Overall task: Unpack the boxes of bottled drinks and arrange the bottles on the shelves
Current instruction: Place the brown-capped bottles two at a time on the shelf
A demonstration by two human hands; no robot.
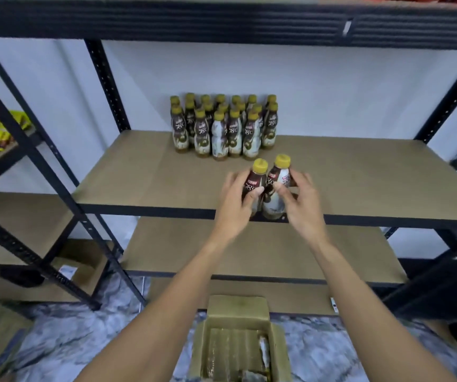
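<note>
The left hand [235,205] grips one yellow-capped coffee bottle [256,179] and the right hand [301,205] grips its twin [272,202]. The two touch, upright, at the front edge of the middle shelf [166,175]; whether their bases rest on it is hard to tell. Matching bottles [224,128] cluster at the back. An open cardboard box [278,343] sits on the floor below.

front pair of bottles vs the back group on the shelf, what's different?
Place: the front pair is at the shelf's front edge; the back group stands by the wall.
Contact: the left hand and right hand each grip one of the front pair; nothing touches the back group.
Count: two against several rows.
Shared: yellow caps, brown-and-white labels.
</note>
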